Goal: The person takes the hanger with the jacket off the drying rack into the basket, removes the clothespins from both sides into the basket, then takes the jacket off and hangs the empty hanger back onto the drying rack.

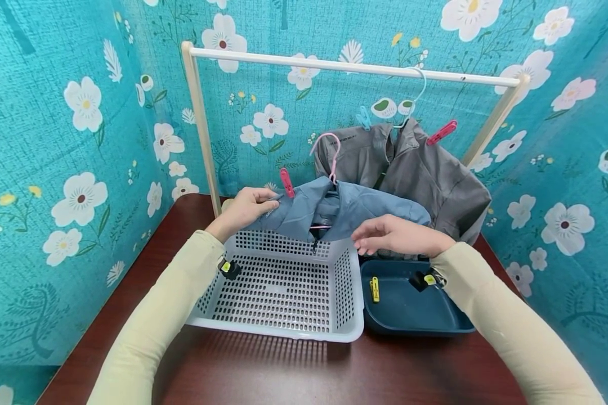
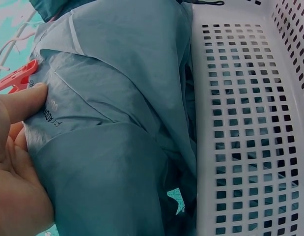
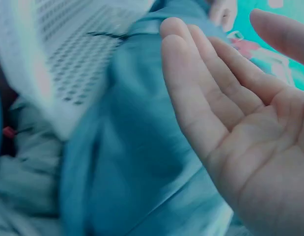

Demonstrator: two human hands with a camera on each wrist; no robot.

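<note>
A person in pale yellow sleeves works at a dark red-brown table, the arms reaching in from the lower left and lower right of the frame, a small black device at the left wrist and another at the right. A white perforated basket sits at lower center; just beside it, at lower right, is a dark blue tray with a yellow clothespin lying inside toward its left side.

Beyond the basket's far edge, at the center of the frame, a blue jacket hangs spread on a pink hanger, whose hook stands free below the rack's bar. The left hand pinches the garment's shoulder at left, thumb over the fabric beside printed lettering, near a red clothespin clipped there. The right hand grips nothing, palm exposed and fingers extended in front of the jacket's other side; whether it touches the cloth cannot be told.

Farther back, right of center, a gray jacket hangs from a light blue hanger hooked over the rack, a light blue clothespin on one shoulder and a second red clothespin on the other. Turquoise floral fabric fills the background.
</note>
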